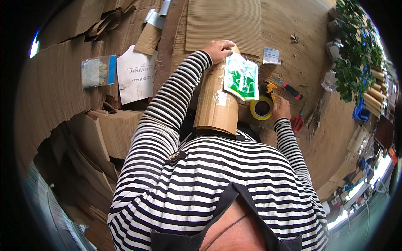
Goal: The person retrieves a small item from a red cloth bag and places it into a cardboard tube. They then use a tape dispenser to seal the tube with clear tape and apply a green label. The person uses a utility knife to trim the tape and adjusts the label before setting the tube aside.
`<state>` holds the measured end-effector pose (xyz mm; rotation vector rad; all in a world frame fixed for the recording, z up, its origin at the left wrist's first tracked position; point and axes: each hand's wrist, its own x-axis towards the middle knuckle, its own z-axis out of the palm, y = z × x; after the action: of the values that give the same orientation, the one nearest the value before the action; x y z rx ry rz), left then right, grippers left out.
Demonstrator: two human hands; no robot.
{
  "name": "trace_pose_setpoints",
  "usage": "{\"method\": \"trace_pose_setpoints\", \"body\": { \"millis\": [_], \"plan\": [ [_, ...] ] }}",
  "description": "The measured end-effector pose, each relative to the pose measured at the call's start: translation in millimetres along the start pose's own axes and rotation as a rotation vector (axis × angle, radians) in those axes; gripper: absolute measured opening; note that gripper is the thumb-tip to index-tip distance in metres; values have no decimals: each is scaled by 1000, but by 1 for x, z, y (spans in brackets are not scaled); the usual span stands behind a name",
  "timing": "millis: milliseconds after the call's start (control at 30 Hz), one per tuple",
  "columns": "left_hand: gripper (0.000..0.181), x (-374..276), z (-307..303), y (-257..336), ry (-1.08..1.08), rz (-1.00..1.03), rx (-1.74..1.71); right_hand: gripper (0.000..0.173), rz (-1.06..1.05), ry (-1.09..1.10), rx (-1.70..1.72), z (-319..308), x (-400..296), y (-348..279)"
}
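A roll of brown corrugated cardboard (pixel 213 108) lies lengthwise before me, its near end against my body. Clear tape glints on its surface. My left hand (pixel 219 51) grips the roll's far end, its fingers bent over the top. A green and white plastic packet (pixel 241 77) lies on the roll's right side, just below that hand. Right of the roll, my right hand (pixel 281 109) is curled at the orange handle of a tape dispenser (pixel 270 88). A roll of yellow-edged tape (pixel 261 108) sits beside those fingers, which partly hide the handle.
A utility knife (pixel 292 90) and red-handled scissors (pixel 297 123) lie near my right hand. Beyond are a corrugated sheet (pixel 223 25) and a small printed packet (pixel 271 56). Stacked cardboard (pixel 56 84) and a handwritten paper (pixel 136 75) are left; leafy plants (pixel 351 53) stand right.
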<state>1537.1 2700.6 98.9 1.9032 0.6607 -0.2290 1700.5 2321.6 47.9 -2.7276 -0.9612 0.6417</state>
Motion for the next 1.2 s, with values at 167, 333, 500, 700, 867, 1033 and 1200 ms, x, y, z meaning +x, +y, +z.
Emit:
{"method": "trace_pose_setpoints", "body": {
  "millis": [167,333,500,700,867,1033,1200],
  "plan": [
    [49,31,-13,23,-316,4,237,53,22,55,-243,-11,37,6],
    [41,58,-13,34,-503,-53,323,50,141,-57,-487,-10,79,26],
    [36,82,-14,20,-585,25,-57,40,148,-291,-560,-30,94,21],
    [39,86,-19,45,-619,-49,46,40,254,-189,-78,-36,75,46],
    [31,100,-8,4,-654,6,-490,35,63,-26,771,-92,14,-2],
    [32,108,-2,10,-679,-32,-638,55,-484,-194,739,-167,-34,-116],
    [33,105,-7,27,-634,-55,-756,59,-617,-326,366,-177,-27,-171]
  ]
}}
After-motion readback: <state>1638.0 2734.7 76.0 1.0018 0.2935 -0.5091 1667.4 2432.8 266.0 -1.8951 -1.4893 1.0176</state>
